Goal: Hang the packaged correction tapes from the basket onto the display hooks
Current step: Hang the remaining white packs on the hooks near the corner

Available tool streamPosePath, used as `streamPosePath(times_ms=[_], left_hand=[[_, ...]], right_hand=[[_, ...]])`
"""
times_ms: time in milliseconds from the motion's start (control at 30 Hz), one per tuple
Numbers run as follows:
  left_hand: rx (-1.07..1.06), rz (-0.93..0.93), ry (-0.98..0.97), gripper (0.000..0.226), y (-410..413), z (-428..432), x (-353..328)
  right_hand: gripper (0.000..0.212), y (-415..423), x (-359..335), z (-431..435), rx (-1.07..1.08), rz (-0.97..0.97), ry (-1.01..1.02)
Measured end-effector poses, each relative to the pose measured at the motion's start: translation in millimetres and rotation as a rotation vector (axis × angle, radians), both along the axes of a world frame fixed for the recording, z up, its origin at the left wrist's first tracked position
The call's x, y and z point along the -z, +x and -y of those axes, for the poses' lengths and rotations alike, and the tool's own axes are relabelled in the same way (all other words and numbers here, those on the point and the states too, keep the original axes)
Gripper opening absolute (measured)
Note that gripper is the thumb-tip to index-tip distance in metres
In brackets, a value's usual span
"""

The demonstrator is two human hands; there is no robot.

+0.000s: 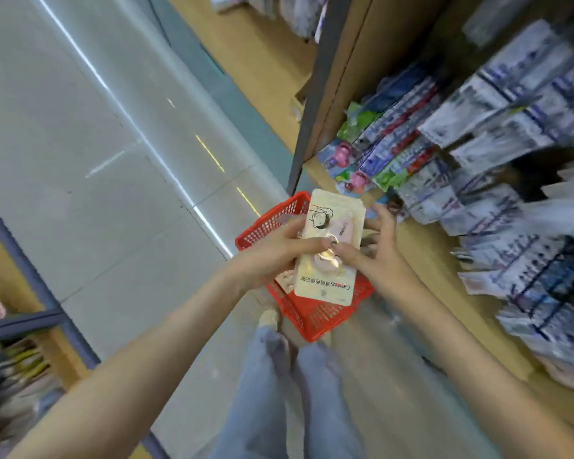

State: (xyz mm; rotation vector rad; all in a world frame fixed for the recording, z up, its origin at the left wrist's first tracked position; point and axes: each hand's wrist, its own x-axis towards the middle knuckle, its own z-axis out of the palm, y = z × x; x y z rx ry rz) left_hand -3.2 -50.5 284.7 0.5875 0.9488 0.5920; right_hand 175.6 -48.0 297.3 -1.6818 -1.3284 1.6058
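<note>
Correction tape pack (328, 256): cream card, clear blister w/ pink tape, print upside-down to cam. Held tilted just above red mesh basket (269, 223). Second pack (284, 279) in basket, mostly hidden. Display hooks (507, 109) at right, blurred, full of stock.

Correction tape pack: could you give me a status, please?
Left hand, right hand both hold pack. Pack above red basket, unhung. Display at right crowded.

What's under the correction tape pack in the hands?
The red basket lies below the correction tape pack, which the left hand and right hand hold. A sliver of another pack peeks out beside the left hand. The remaining basket contents are covered.
</note>
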Motion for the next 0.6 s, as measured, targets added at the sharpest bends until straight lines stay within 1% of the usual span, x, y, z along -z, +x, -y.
streamPosePath(times_ms=[33, 67, 133, 167, 200, 267, 300, 467, 533, 600], left_hand=[[0.023, -0.015, 0.038, 0.03, 0, 3, -22], [0.045, -0.016, 0.074, 0.028, 1, 7, -42], [0.087, 0.003, 0.151, 0.031, 8, 20, -77], [0.108, 0.01, 0.197, 0.036, 13, 27, -91], [0.126, 0.007, 0.238, 0.039, 21, 34, -106], [0.163, -0.015, 0.298, 0.037, 39, 50, -130], [0.186, -0.026, 0.323, 0.036, 49, 59, -140], [0.328, -0.009, 0.443, 0.032, 117, 118, -184], [0.395, 0.014, 0.46, 0.034, 148, 147, -200], [0.484, 0.031, 0.501, 0.039, 179, 177, -215]], right_hand=[[0.093, 4, -21, 7, -0.032, 0.136, 0.158], [0.098, 9, -42, 16, -0.123, 0.254, 0.312], [0.092, 23, -78, 35, -0.441, 0.46, 0.57], [0.089, 33, -92, 46, -0.589, 0.572, 0.662], [0.09, 44, -105, 56, -0.679, 0.681, 0.751], [0.094, 67, -129, 76, -0.701, 0.853, 0.901], [0.092, 78, -143, 87, -0.682, 0.916, 0.959], [0.06, 148, -187, 171, -0.506, 1.075, 1.154], [0.048, 177, -199, 216, -0.506, 1.1, 1.189], [0.029, 204, -210, 262, -0.51, 1.132, 1.202]])
